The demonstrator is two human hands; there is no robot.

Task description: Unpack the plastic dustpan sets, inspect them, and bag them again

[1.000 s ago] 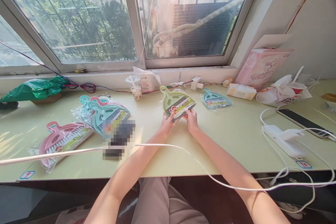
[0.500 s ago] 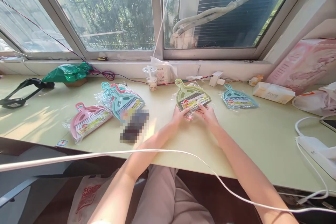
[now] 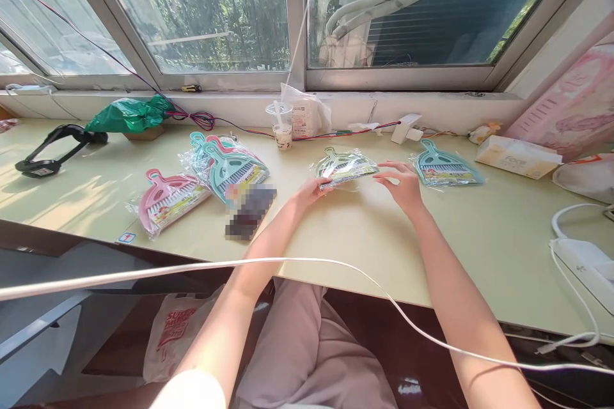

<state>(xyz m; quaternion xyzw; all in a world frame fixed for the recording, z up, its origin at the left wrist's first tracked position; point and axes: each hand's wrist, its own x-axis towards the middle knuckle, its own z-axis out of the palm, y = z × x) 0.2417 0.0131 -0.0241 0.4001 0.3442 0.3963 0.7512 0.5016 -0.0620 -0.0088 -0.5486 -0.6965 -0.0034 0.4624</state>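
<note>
A green dustpan-and-brush set in clear wrap is tilted nearly flat over the table, seen at a low angle. My left hand grips its near left corner. Just off its right end, my right hand has its fingers apart and holds nothing. To the right lies a wrapped blue set. On the left are a wrapped pink set and overlapping blue sets with some pink showing between them. A blurred dark flat object lies by the blue ones.
Along the back of the table stand a cup with a straw, a white plug block and a tissue pack. A white cable crosses low in front. A power strip sits at right.
My right hand has let go of the green set and moved right, its fingers spreading. The green set has tipped back flatter in my left hand. The view has shifted slightly.
</note>
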